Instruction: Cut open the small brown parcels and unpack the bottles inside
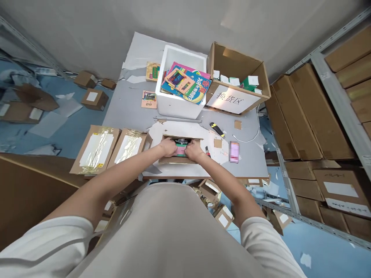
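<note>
A small open cardboard box (177, 160) lies at the front edge of the table, long side towards me. Inside it shows a flat pink and green item (181, 150), perhaps a small box or book, with crumpled greyish packing (183, 141) behind it. My left hand (168, 147) reaches in at the left end, fingers curled at the item's left edge. At the opposite end my right hand (194, 150) grips near its right edge. Both hands' fingertips are partly hidden inside the box.
A white foam box (177, 106) topped with books (188, 83) stands behind, beside a large labelled carton (234, 98). A yellow-black box cutter (217, 129) and a blurred pink object (234, 151) lie right. Taped parcels (97, 150) sit left; shelves (321, 73) flank the right.
</note>
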A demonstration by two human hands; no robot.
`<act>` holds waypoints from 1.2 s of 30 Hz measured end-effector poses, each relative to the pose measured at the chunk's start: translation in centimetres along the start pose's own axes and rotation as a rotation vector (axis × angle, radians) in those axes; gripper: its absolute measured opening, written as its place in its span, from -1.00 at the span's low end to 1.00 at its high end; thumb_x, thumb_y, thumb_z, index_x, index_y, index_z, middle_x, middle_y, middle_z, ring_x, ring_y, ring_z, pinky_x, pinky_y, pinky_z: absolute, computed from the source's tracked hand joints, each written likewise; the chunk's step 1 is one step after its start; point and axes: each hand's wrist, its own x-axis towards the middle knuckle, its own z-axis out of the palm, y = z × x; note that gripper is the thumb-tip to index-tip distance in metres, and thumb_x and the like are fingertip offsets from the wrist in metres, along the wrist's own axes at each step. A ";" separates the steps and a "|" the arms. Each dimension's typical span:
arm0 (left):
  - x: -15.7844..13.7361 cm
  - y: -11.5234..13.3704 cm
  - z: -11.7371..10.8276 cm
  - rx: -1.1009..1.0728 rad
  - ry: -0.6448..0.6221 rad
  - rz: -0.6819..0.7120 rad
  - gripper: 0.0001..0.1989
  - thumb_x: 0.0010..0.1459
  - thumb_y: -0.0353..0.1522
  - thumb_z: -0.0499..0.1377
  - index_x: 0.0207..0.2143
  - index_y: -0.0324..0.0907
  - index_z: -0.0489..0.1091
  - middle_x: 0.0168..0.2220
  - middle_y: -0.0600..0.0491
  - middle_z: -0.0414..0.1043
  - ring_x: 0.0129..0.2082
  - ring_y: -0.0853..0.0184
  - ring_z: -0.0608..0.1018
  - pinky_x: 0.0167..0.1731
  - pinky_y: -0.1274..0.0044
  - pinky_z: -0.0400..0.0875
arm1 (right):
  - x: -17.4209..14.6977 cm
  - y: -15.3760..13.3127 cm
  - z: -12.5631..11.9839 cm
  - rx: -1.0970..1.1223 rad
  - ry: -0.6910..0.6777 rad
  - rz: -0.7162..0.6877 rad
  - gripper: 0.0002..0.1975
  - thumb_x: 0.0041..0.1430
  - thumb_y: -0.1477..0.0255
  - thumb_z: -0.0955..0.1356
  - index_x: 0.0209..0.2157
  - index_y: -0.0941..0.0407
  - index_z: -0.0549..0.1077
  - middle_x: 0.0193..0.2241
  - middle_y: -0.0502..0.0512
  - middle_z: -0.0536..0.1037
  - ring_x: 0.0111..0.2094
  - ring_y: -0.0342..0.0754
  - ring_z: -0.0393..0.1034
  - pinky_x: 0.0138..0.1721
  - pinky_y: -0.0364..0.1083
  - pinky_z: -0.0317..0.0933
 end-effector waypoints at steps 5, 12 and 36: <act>-0.9 -0.4 0.8 0.096 0.037 -0.129 -0.59 -0.05 -0.03 0.19 -0.41 -0.19 0.55 -0.36 -0.19 0.55 -0.11 -0.09 0.48 0.15 0.02 -0.16 | -2.8 1.6 0.3 0.006 0.138 0.128 -0.68 0.15 0.59 0.21 -0.20 0.22 0.56 -0.23 0.37 0.56 -0.13 0.18 0.36 0.11 0.19 -0.14; -5.3 -1.4 2.0 0.060 0.149 -0.344 0.23 -0.29 0.30 0.10 0.25 -0.41 0.11 0.30 -0.40 -0.02 0.22 -0.27 0.12 0.16 -0.08 -0.40 | -6.4 3.3 4.3 0.062 0.226 0.207 -0.55 0.26 0.40 0.22 0.14 0.28 0.31 0.12 0.39 0.35 0.05 0.20 0.21 0.12 0.15 -0.07; -6.3 -2.6 4.1 -0.086 0.184 -0.388 0.37 -0.36 0.27 0.19 0.34 -0.35 -0.20 0.37 -0.24 -0.22 0.29 -0.12 0.01 0.24 0.13 -0.19 | 6.7 -3.2 -1.2 -0.063 -0.034 -0.271 -0.59 0.29 0.37 0.24 0.16 0.00 0.24 0.19 0.28 0.23 0.11 0.14 0.24 0.00 0.09 0.23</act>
